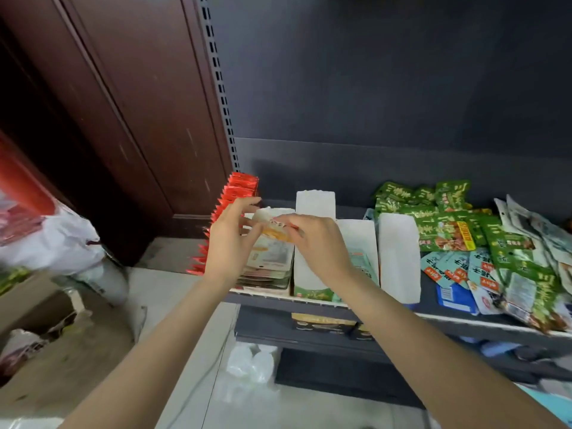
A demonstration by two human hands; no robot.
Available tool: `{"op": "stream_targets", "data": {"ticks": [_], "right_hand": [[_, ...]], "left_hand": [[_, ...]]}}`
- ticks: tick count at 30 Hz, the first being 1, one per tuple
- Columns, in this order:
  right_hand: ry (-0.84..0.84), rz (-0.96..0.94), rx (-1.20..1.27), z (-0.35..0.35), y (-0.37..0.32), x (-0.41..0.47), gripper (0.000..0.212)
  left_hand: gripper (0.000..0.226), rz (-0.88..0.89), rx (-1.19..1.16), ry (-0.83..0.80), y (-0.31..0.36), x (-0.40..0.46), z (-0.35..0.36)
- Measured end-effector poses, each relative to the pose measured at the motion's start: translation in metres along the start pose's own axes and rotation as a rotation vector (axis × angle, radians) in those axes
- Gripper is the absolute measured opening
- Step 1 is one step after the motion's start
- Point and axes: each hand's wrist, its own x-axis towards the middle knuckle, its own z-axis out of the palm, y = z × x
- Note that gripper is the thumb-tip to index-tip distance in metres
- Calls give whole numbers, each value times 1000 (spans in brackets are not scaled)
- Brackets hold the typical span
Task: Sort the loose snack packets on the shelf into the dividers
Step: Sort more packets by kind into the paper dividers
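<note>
My left hand (230, 239) and my right hand (315, 243) both grip a white and orange snack packet (272, 229) above the second compartment from the left. That compartment holds a stack of similar packets (272, 264). White dividers (399, 258) split the shelf's left half. A row of red packets (229, 209) fills the leftmost slot. Loose green packets (442, 218) and pale blue packets (455, 270) lie heaped on the right of the dark shelf (458, 320).
A slotted shelf upright (221, 88) and a brown wooden door (123, 119) stand to the left. Cardboard boxes (46, 351) and plastic bags (52, 236) sit on the floor at left. A lower shelf (325, 329) holds dark boxes.
</note>
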Motion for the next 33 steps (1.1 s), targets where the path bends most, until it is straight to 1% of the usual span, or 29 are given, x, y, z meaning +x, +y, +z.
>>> {"op": "stream_targets", "data": {"ticks": [3, 5, 7, 8, 10, 12, 15, 18, 19, 20, 22, 24, 26, 30, 33], "right_hand": [[-152, -7, -59, 13, -3, -2, 25], [-242, 34, -49, 19, 0, -3, 26], [-299, 96, -30, 23, 5, -6, 28], [-315, 127, -16, 25, 7, -7, 29], [-341, 176, 2, 28, 10, -8, 29], [-391, 214, 20, 29, 10, -8, 31], [-526, 275, 83, 26, 10, -6, 33], [-593, 303, 103, 24, 15, -6, 35], [-587, 311, 112, 23, 18, -6, 36], [-569, 316, 120, 22, 22, -7, 36], [-484, 310, 145, 17, 32, -9, 33], [-360, 295, 177, 6, 42, -11, 28], [-223, 295, 207, -11, 56, -13, 26], [42, 338, 246, -63, 101, -21, 24], [183, 390, 223, -108, 151, -31, 24]], "left_hand": [[14, 13, 217, -90, -20, -2, -9], [12, -6, 417, -157, -36, -4, -17], [18, 32, 585, -226, -45, -9, -23], [23, 65, 622, -259, -46, -11, -24], [31, 130, 621, -338, -42, -15, -25], [34, 186, 651, -418, -40, -17, -21], [38, 197, 750, -542, -43, -16, -15], [66, 149, 767, -568, -44, -18, -12], [71, 153, 766, -557, -43, -18, -11], [69, 155, 766, -545, -41, -18, -9], [52, 128, 745, -519, -33, -16, -2], [35, 108, 707, -483, -18, -12, 10], [29, 142, 656, -447, 0, -6, 29], [27, 231, 485, -439, 48, 9, 94], [26, 299, 385, -446, 89, 20, 160]]}}
